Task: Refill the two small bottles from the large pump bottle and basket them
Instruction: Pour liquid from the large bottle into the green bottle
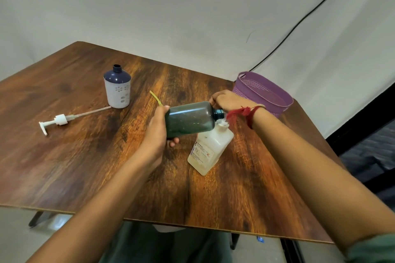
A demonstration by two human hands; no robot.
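Worn items: red thread band (250, 115) with frayed tassel tied behind right hand (227, 100); grey-green sleeve (376, 250) at 4 o'clock, grey-green garment (162, 245) at 6 o'clock.

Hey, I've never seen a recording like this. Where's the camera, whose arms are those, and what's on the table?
There is no machine here: this is one picture from a camera worn on a person's head, looking down at their own arms. The left hand holds a dark bottle tipped on its side, and the right hand grips it near the neck. Its mouth meets the open top of a cream bottle standing on the wooden table. Also on the table: an uncapped blue-and-white bottle, a loose white pump lying flat, and a purple basket at the far right.
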